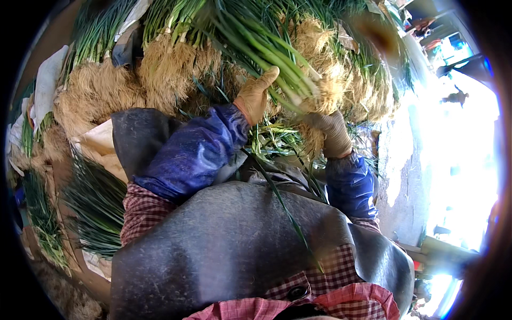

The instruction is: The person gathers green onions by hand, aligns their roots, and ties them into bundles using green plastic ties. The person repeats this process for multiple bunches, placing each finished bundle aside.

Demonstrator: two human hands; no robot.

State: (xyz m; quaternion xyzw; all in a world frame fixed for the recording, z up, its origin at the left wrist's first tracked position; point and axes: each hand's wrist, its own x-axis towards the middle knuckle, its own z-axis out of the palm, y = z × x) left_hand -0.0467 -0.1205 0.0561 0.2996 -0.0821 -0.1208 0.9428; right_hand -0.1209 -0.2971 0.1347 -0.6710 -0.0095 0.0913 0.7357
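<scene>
A bunch of green onions (pixel 285 72) slants across the upper middle, dark leaves toward the top and white stalks toward me. My left hand (pixel 255 96), in a tan glove, is closed round its stalks with the thumb on top. Pale, stringy roots (pixel 332 93) hang from the bunch's lower end. Just below them my right hand (pixel 332 134), gloved too, is closed at the root end; its fingertips are partly hidden and somewhat blurred. Loose green leaves (pixel 277 136) lie beneath, between my hands. Blue sleeve covers (pixel 194 146) reach over both my forearms.
More green onions with thick roots (pixel 170 66) are piled along the far side. At the left lie dark green leaves (pixel 96 202) and a pale sheet (pixel 98 144). A dark apron (pixel 229 229) covers my lap, with a long leaf across it. Strong light washes out the right side.
</scene>
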